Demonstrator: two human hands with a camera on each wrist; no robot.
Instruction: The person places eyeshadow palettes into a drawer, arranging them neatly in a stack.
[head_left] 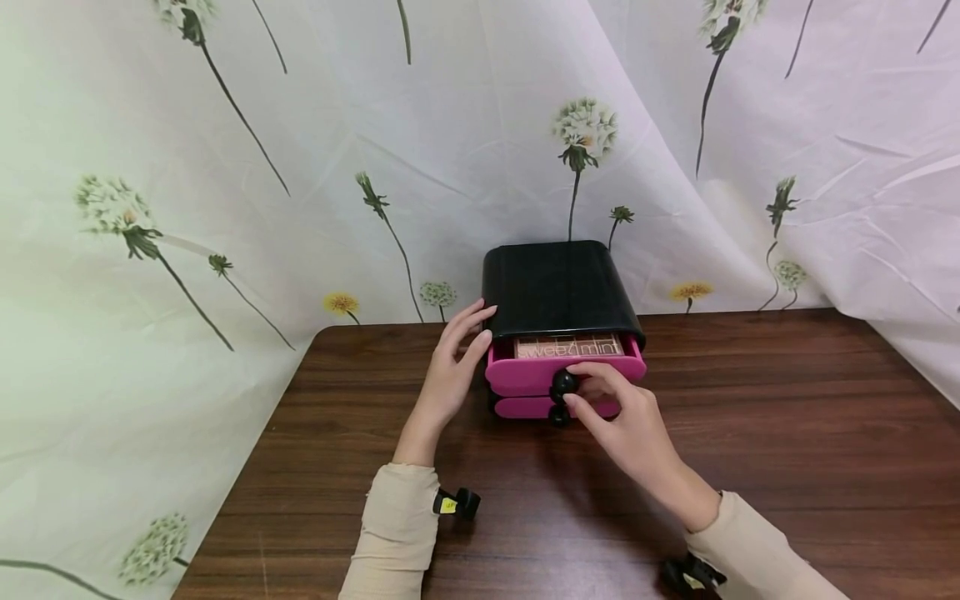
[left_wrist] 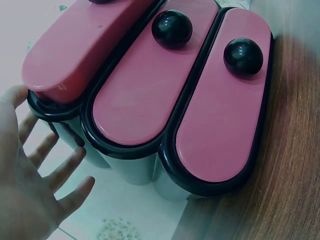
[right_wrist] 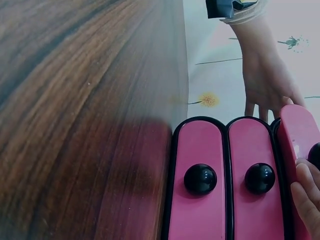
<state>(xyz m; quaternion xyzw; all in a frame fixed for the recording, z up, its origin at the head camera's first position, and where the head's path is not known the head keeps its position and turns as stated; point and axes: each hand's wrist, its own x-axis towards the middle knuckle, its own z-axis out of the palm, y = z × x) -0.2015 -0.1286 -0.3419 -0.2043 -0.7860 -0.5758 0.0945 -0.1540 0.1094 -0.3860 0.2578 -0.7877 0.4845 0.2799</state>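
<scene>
A small black drawer unit [head_left: 558,287] with pink drawer fronts stands at the back of the table. Its top drawer [head_left: 517,379] is pulled partly out, and a flat pinkish item [head_left: 567,347] lettered "sweet mint" shows inside. My right hand [head_left: 633,425] pinches that drawer's round black knob [head_left: 563,383] between thumb and fingers. On the unit's left side rests my left hand [head_left: 450,362], fingers fairly straight and spread. The left wrist view shows the middle drawer [left_wrist: 145,90] and the bottom drawer [left_wrist: 217,120] flush in their black frames.
The brown wooden table [head_left: 330,467] extends to both sides and in front of the unit. Right behind it hangs a white cloth [head_left: 480,150] printed with dandelions. A black wrist camera [head_left: 467,504] is strapped at my left sleeve.
</scene>
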